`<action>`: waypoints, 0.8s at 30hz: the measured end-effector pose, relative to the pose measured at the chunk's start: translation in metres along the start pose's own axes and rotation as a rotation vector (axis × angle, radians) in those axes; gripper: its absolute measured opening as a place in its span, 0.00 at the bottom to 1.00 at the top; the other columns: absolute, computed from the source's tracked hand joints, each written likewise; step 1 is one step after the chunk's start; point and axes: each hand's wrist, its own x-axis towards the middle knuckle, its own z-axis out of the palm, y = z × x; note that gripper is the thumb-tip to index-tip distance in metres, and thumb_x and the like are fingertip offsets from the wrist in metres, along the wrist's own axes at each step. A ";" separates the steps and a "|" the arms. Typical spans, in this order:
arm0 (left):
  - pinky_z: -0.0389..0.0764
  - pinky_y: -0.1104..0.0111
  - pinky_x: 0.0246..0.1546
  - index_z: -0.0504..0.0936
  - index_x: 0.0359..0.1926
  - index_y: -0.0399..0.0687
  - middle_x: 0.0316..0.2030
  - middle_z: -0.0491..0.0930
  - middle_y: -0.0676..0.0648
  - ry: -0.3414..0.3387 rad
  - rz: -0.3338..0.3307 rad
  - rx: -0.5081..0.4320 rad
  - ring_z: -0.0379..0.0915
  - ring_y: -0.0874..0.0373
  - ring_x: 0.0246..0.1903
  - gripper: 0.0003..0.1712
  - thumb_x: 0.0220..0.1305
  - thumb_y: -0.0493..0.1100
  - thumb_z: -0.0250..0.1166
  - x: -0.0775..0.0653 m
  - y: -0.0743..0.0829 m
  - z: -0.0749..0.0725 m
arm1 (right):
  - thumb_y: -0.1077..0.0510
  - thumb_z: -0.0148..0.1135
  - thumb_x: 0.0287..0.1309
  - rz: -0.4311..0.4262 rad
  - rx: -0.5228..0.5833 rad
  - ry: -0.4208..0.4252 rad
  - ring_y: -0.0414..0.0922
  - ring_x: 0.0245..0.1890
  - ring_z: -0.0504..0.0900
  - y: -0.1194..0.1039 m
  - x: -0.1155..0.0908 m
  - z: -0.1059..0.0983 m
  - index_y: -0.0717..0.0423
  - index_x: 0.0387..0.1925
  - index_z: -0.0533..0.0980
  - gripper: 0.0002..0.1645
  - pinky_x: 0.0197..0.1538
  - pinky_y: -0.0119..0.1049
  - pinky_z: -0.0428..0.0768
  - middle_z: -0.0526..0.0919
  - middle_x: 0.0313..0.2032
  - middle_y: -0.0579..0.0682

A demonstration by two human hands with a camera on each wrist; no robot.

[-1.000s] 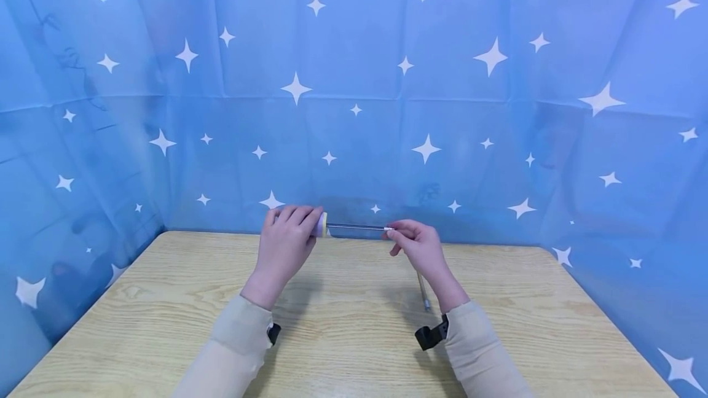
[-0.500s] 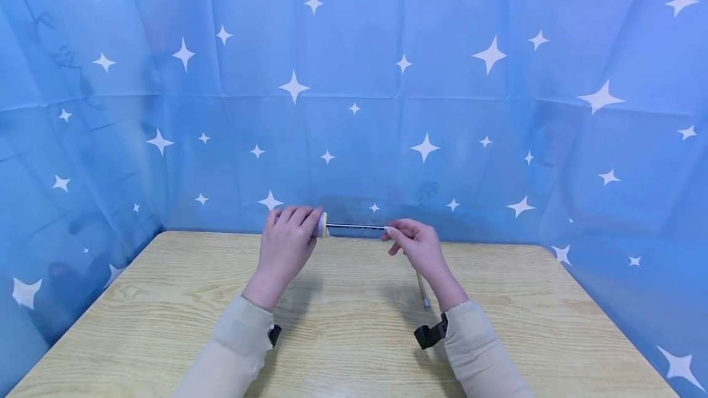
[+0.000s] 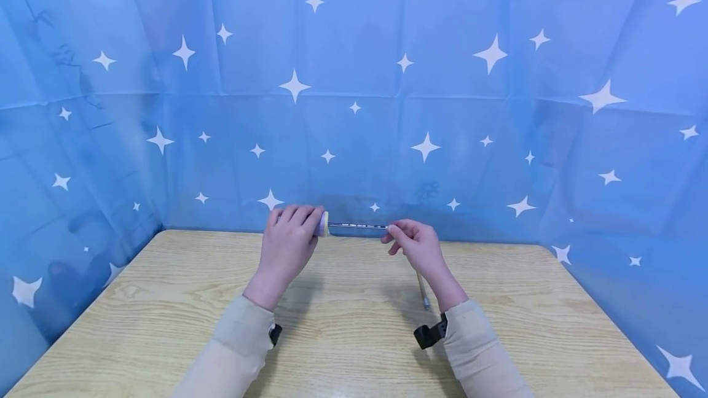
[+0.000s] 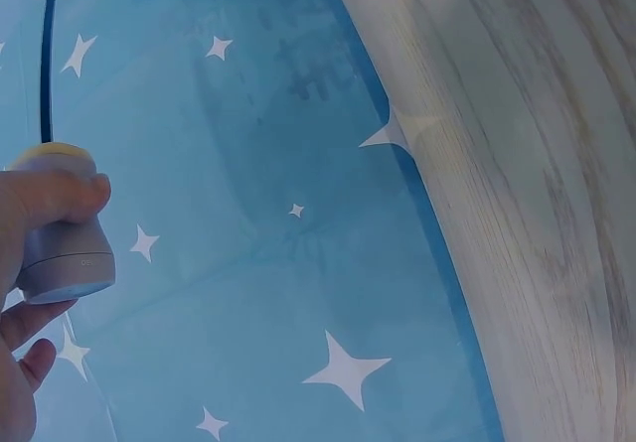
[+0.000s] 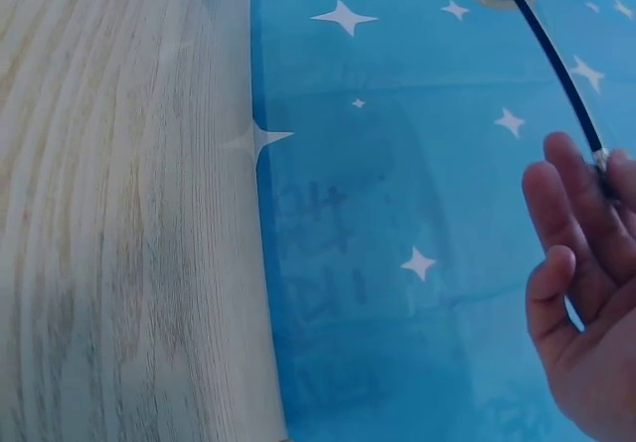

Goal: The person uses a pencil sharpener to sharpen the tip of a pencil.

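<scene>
My left hand (image 3: 286,247) grips a small lavender pencil sharpener (image 4: 68,261) with a yellow rim, held sideways above the back of the table. A dark pencil (image 3: 356,225) with white lettering sticks out of the sharpener's hole towards the right. Its tip is hidden inside. At the pencil's other end, my right hand (image 3: 421,249) pinches the metal-coloured end between thumb and fingers. The right wrist view shows the pencil entering the hole in the sharpener's face, with the remaining right-hand fingers partly spread.
A second, yellowish pencil (image 3: 423,290) with a pale end lies on the wood-grain table (image 3: 343,324), partly behind my right wrist. A blue cloth with white stars (image 3: 354,140) hangs behind the table and along both sides.
The pencil has turned about its length, so its white lettering now faces up. Both hands stay nearly where they were, the sharpener steady in the left.
</scene>
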 end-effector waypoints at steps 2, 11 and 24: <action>0.71 0.56 0.44 0.85 0.50 0.46 0.42 0.83 0.47 0.001 0.001 -0.001 0.76 0.48 0.45 0.23 0.49 0.34 0.72 0.000 0.000 0.000 | 0.51 0.56 0.69 0.005 0.003 -0.002 0.53 0.27 0.84 -0.001 0.000 0.000 0.61 0.45 0.81 0.17 0.32 0.35 0.75 0.87 0.33 0.53; 0.72 0.56 0.44 0.85 0.50 0.47 0.43 0.83 0.47 -0.002 0.011 0.002 0.76 0.49 0.45 0.23 0.49 0.35 0.72 0.001 0.003 0.000 | 0.54 0.54 0.70 0.042 0.040 0.000 0.53 0.23 0.81 -0.002 0.001 -0.001 0.63 0.34 0.81 0.17 0.32 0.36 0.76 0.86 0.29 0.56; 0.71 0.57 0.45 0.84 0.51 0.47 0.43 0.83 0.47 -0.033 0.010 -0.009 0.76 0.50 0.45 0.23 0.51 0.35 0.71 0.000 0.006 -0.001 | 0.49 0.53 0.71 0.040 0.059 0.044 0.52 0.18 0.75 -0.009 -0.005 0.001 0.64 0.23 0.78 0.26 0.28 0.39 0.76 0.81 0.18 0.56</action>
